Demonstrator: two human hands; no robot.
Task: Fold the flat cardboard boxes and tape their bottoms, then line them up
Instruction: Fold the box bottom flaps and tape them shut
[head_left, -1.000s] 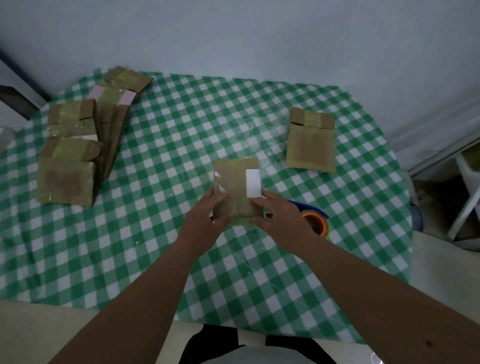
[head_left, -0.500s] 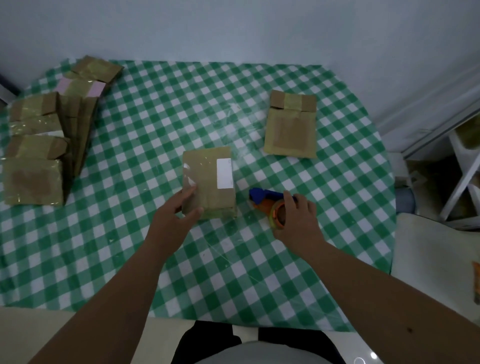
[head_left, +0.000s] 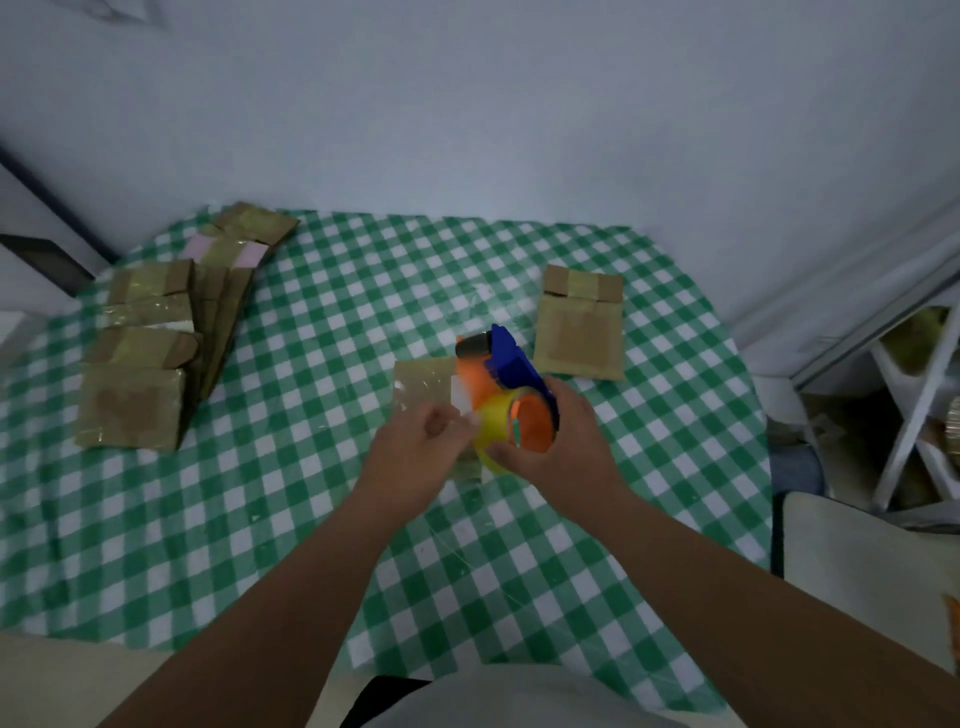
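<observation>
This looks like a room in a home, used for small packing work. The desk (head_left: 260, 519) is round and covered with a green-and-white checked cloth (head_left: 322, 364) under a clear plastic sheet, the sort laid over a household dining table. It stands close to a plain pale wall (head_left: 467, 104). Past the desk's right edge there is a white folding rack (head_left: 919, 410) with things piled under it, too dim to make out, and a pale cushioned seat (head_left: 857, 566) near the right corner. By the left edge a dark frame (head_left: 36, 254) meets the wall. A stack of brown cardboard boxes (head_left: 140, 374) lies along the left edge.
</observation>
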